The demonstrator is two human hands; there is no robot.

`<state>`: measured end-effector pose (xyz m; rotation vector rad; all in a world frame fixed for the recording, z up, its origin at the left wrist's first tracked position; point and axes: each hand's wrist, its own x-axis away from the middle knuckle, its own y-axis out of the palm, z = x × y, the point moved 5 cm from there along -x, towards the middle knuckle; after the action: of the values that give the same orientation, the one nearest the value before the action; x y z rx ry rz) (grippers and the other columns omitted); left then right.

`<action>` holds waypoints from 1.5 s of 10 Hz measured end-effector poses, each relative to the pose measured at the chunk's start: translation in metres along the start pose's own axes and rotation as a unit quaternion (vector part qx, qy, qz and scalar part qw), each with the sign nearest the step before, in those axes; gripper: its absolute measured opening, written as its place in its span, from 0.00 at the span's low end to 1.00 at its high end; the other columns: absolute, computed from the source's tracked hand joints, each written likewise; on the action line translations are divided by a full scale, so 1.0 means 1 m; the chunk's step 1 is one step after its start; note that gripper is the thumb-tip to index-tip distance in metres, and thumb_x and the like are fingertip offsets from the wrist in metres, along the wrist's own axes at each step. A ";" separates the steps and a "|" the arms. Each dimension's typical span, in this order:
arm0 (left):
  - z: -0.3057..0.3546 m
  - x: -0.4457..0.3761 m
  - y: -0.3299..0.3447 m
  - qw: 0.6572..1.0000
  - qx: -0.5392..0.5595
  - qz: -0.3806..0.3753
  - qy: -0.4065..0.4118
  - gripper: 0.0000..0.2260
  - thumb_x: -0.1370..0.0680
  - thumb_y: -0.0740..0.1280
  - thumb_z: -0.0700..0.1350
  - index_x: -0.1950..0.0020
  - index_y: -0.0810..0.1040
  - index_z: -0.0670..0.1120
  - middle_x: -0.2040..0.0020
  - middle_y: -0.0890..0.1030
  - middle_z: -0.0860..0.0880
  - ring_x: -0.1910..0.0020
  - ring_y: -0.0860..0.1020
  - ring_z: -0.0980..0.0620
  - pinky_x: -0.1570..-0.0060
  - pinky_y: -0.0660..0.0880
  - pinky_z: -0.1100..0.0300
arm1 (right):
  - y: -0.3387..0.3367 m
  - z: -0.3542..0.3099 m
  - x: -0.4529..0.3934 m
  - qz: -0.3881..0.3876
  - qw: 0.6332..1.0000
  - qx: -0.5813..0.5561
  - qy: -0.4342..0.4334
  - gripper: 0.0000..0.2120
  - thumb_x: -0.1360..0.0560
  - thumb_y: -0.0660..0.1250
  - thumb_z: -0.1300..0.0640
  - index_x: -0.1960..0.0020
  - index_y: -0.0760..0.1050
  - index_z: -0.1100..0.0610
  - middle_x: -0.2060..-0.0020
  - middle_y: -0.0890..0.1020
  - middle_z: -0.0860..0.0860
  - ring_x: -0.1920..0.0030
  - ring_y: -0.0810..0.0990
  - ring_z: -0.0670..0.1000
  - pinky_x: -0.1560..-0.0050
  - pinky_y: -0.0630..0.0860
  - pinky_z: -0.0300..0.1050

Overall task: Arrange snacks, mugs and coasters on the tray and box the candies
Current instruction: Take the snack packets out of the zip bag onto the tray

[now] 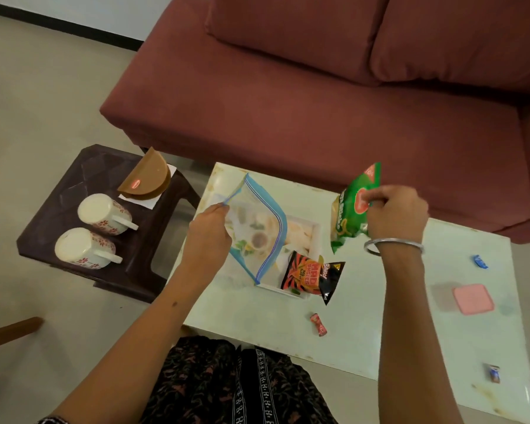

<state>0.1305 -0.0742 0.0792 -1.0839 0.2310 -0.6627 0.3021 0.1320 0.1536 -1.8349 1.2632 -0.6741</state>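
Nearest me, three wrapped candies lie loose on the pale table [380,347]: a red candy [318,324] near the front edge, a dark-wrapped candy [493,373] at the right front, and a blue candy [480,261] further back on the right. None is boxed. The pink box [473,298] sits on the right with its lid apparently on, well apart from all three. I judge the candy step not begun.

Mid-table, the white tray [314,237] holds one red-and-black snack packet [314,278], lying half over its front rim. My left hand [207,237] pinches the rim of a clear zip bag [254,231] held over the tray's left part; I cannot tell whether the patterned shapes seen through it are inside the bag or on the tray beneath. My right hand [393,215] grasps a green snack packet [352,209], held up above the tray's right side, not yet set down.

Further left, on the dark stool [74,185], two floral mugs [98,231] lie on their sides, handles toward the table, with a brown coaster holder [147,179] behind them. Nothing from the stool is on the tray.

Estimate: early stage. One snack is placed and a second is in hand; mugs, coasters and all candies are left.
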 end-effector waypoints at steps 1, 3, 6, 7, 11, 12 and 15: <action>-0.001 0.000 0.002 1.000 0.003 -0.001 -0.004 0.17 0.24 0.64 0.37 0.35 0.72 0.40 0.38 0.78 0.42 0.42 0.77 0.43 0.43 0.75 0.52 | 0.046 0.028 -0.012 -0.050 0.998 0.003 0.024 0.11 0.25 0.62 0.61 0.51 0.83 0.60 0.54 0.84 0.62 0.52 0.78 0.65 0.52 0.73 0.50; -0.002 0.000 0.009 1.000 0.024 0.005 -0.020 0.18 0.25 0.61 0.33 0.35 0.72 0.38 0.36 0.77 0.41 0.38 0.75 0.42 0.37 0.71 0.52 | 0.149 0.091 -0.026 -0.130 0.986 -0.056 0.088 0.13 0.26 0.60 0.66 0.50 0.83 0.58 0.51 0.84 0.61 0.58 0.78 0.58 0.58 0.71 0.44; 0.002 -0.004 0.018 1.000 0.024 -0.018 0.000 0.19 0.25 0.62 0.34 0.33 0.71 0.41 0.34 0.75 0.44 0.38 0.75 0.44 0.36 0.70 0.55 | 0.202 0.148 -0.031 -0.227 0.961 0.015 0.159 0.14 0.25 0.60 0.67 0.48 0.82 0.58 0.49 0.83 0.61 0.65 0.76 0.53 0.69 0.71 0.36; 0.002 -0.005 0.018 0.999 0.029 -0.015 0.005 0.20 0.25 0.62 0.33 0.33 0.71 0.41 0.34 0.75 0.44 0.38 0.76 0.44 0.36 0.70 0.55 | 0.203 0.156 -0.032 -0.263 0.951 0.100 0.132 0.14 0.26 0.60 0.66 0.43 0.79 0.60 0.44 0.80 0.63 0.49 0.78 0.62 0.53 0.75 0.45; 0.014 -0.003 0.008 0.964 0.243 0.100 0.033 0.15 0.27 0.58 0.28 0.51 0.80 0.40 0.55 0.82 0.46 0.64 0.79 0.52 0.61 0.78 0.59 | 0.234 0.127 0.036 -0.432 0.859 -0.132 0.239 0.17 0.19 0.51 0.62 0.30 0.61 0.59 0.34 0.71 0.57 0.34 0.69 0.60 0.32 0.66 0.54; 0.010 -0.003 0.005 0.918 0.391 0.060 -0.040 0.17 0.26 0.53 0.27 0.56 0.80 0.40 0.62 0.77 0.50 0.73 0.77 0.58 0.72 0.75 0.68 | 0.243 0.113 0.057 -0.376 0.783 -0.342 0.360 0.27 0.21 0.54 0.47 0.27 0.55 0.60 0.29 0.63 0.56 0.30 0.63 0.64 0.32 0.64 0.59; -0.013 0.020 0.032 0.894 0.432 -0.005 -0.116 0.24 0.32 0.70 0.57 0.46 0.77 0.40 0.53 0.74 0.48 0.54 0.77 0.46 0.61 0.76 0.71 | 0.180 -0.002 0.092 -0.482 0.575 -0.604 0.267 0.35 0.58 0.83 0.46 0.53 0.81 0.56 0.60 0.85 0.53 0.62 0.84 0.54 0.68 0.81 0.46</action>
<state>0.1524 -0.0858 0.0478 -0.2917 -0.2693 -0.5464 0.2418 0.0116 0.0035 -3.8563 0.9537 -1.1034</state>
